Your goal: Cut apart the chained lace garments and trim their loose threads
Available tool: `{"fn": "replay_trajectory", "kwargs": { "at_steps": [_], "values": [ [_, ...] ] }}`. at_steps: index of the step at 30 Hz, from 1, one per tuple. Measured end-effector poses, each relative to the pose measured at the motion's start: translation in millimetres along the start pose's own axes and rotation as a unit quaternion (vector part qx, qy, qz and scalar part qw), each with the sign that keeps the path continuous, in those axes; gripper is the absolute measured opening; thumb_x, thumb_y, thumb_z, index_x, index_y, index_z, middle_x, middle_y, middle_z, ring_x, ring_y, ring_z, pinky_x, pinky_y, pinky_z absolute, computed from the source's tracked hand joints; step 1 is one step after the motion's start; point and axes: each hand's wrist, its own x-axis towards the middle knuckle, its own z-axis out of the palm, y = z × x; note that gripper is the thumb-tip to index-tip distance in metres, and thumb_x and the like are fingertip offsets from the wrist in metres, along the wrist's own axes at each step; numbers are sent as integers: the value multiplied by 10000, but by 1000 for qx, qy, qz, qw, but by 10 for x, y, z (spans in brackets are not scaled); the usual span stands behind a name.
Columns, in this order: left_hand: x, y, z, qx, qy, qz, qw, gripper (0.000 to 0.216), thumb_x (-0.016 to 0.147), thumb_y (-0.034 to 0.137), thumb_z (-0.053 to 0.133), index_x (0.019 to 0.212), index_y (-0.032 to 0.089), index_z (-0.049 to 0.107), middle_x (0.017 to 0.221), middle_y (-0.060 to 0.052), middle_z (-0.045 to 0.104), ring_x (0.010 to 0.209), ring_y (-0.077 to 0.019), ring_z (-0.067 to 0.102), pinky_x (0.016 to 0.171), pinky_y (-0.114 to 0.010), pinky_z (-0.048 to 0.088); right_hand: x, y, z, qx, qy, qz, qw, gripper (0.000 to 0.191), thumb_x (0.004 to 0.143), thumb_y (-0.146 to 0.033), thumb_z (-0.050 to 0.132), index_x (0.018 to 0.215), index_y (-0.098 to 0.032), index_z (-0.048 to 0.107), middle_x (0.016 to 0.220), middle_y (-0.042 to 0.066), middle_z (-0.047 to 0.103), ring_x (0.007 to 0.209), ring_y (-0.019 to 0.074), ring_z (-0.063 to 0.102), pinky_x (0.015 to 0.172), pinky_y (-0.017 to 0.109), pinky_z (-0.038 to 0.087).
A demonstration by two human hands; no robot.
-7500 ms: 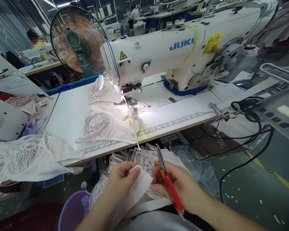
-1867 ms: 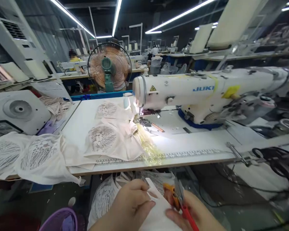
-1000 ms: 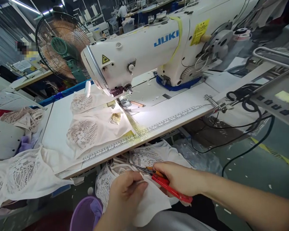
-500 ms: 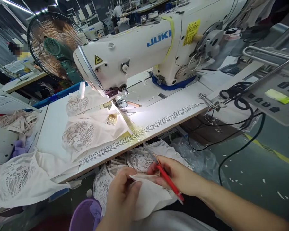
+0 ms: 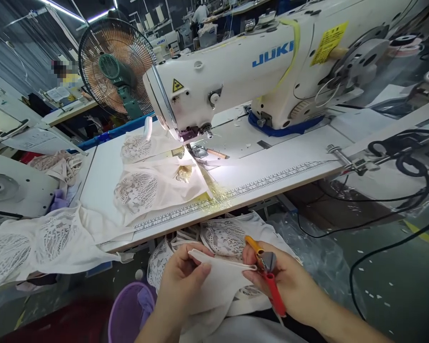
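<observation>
Below the white sewing machine [image 5: 236, 76] and its lit worktop [image 5: 289, 162], you stretch a cream fabric piece [image 5: 218, 286] over your lap. Your left hand [image 5: 180, 283] pinches its bound edge; your right hand [image 5: 289, 286] curls around red-handled snips [image 5: 269, 274] while nipping the other end. Soft, light and probably stretchy, it looks best gripped along that firmer edge.

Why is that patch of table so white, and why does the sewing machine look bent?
In the head view, a bright light under the sewing machine washes out the table near the needle; the wide lens bows machine and table edge; the left hand holding the cloth and right hand with the scissors look sharp; the background is dim.
</observation>
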Motion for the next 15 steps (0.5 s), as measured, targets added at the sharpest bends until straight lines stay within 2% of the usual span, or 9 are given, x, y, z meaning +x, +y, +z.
{"fn": "replay_trajectory", "kwargs": {
  "at_steps": [3,6,8,9,10,11,12,14,15],
  "values": [
    [-10,-30,26,-37,40,16,998,257,651,336,777,732,147,623,733,5,560,619,-82,460,543,-171,353,-18,-16,32,11,-9,-10,1000,191,811,-374,580,764,-219,481,694,-12,450,632,151,435,539,261,395],
    [-12,-95,20,-19,65,61,996,226,723,300,721,702,171,537,737,13,562,616,-84,489,543,-171,389,-24,-47,63,19,-1,-29,999,178,818,-348,564,749,-214,468,678,-12,452,628,150,432,550,267,388],
    [-10,-123,-18,51,78,118,989,134,791,251,647,830,211,525,776,10,576,653,-106,535,578,-197,444,-22,-60,72,23,2,-38,999,162,818,-319,558,741,-211,463,679,-11,457,619,144,425,548,265,380],
    [-10,-118,-41,115,89,166,975,171,809,216,616,951,235,522,819,-1,584,702,-125,561,618,-224,476,-21,-63,72,23,4,-38,999,155,814,-304,559,740,-211,461,675,-12,459,609,140,419,542,262,375],
    [-12,-95,-60,198,104,229,947,294,811,176,600,1077,250,499,892,-22,586,782,-149,582,677,-264,501,-20,-66,71,22,7,-36,999,148,806,-292,564,740,-210,460,666,-15,457,597,136,413,532,259,370],
    [-17,-54,-71,289,117,302,901,418,797,130,599,1173,254,467,992,-54,574,887,-179,585,753,-312,511,-20,-69,68,16,11,-34,999,144,793,-281,575,741,-208,462,653,-20,453,585,133,405,522,255,364],
    [-25,2,-68,376,112,372,841,501,773,82,603,1223,244,453,1096,-87,544,997,-212,563,836,-363,498,-21,-74,65,9,12,-29,999,146,779,-273,588,743,-205,464,643,-25,446,569,127,394,510,251,357],
    [-38,137,-16,500,34,470,727,500,739,27,600,1197,201,497,1200,-121,507,1138,-264,494,981,-456,412,-27,-85,62,-4,4,-12,1000,153,755,-260,607,747,-199,468,635,-33,432,542,114,378,488,242,350],
    [-38,200,28,533,-29,483,693,443,745,31,589,1157,182,524,1181,-120,535,1146,-273,490,1017,-486,369,-31,-92,63,-8,-2,-5,1000,156,747,-254,610,746,-197,465,634,-38,422,531,108,370,479,238,349]
  ]
}}
